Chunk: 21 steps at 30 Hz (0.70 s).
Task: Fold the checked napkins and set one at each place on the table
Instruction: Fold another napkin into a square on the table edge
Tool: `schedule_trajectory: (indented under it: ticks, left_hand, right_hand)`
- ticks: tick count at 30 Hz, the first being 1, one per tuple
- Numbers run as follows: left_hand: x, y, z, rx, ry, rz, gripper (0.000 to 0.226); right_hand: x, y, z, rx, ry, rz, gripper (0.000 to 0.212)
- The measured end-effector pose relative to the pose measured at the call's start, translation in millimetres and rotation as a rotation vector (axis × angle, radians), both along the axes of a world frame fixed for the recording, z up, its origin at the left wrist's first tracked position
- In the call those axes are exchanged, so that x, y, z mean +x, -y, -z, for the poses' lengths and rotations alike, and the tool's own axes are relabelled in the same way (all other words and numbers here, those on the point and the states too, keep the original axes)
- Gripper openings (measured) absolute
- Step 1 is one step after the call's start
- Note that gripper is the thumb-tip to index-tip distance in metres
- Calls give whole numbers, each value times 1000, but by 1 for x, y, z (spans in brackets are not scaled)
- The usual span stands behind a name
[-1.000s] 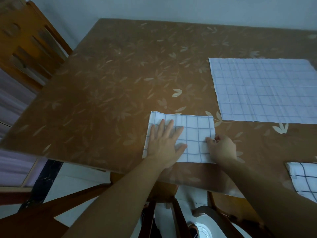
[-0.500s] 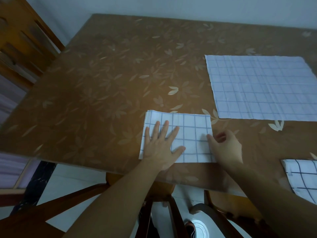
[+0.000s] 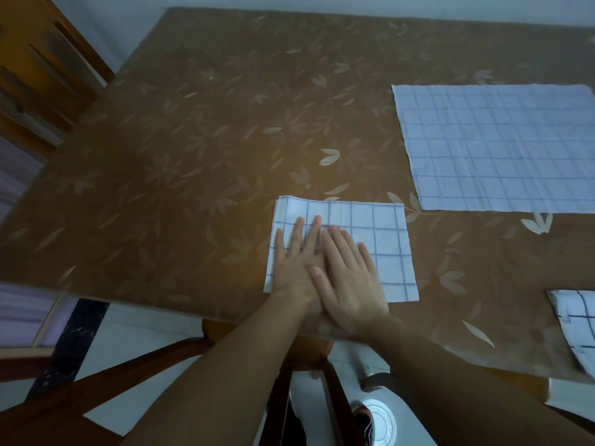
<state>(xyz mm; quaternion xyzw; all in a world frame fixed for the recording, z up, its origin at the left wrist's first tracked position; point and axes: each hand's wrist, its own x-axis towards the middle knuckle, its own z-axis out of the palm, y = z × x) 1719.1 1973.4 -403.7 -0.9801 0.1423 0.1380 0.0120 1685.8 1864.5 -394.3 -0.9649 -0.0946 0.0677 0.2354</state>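
Observation:
A folded white napkin with blue checks [image 3: 383, 233] lies near the front edge of the brown leaf-patterned table [image 3: 199, 162]. My left hand [image 3: 296, 255] rests flat on its left part, fingers spread. My right hand [image 3: 351, 272] lies flat beside it, partly overlapping the left hand, pressing the napkin's middle. An unfolded checked napkin [image 3: 495, 146] is spread flat at the right, farther back. A third checked napkin [image 3: 576, 320], folded, shows at the right edge near the table's front.
A wooden chair back [image 3: 42, 69] stands at the table's left side. Another chair's frame [image 3: 180, 365] sits below the front edge under my arms. A wall runs behind the table. A white round object [image 3: 380, 423] lies on the floor.
My right hand has left the napkin's right edge and slid left onto its middle, now flat and overlapping my left hand. My left hand has stayed pressing the napkin.

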Motion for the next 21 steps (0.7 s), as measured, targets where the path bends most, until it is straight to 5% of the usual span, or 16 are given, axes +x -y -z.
schedule_trajectory:
  ticks: [9,21]
  left_hand:
    - [0,-12,2,-155,34,-65,67]
    - [-2,-65,-13,14,-56,-117,90]
  right_hand:
    - [-5,59,8,-285,-21,95,67]
    - [-8,91,-5,-432,-142,70,70]
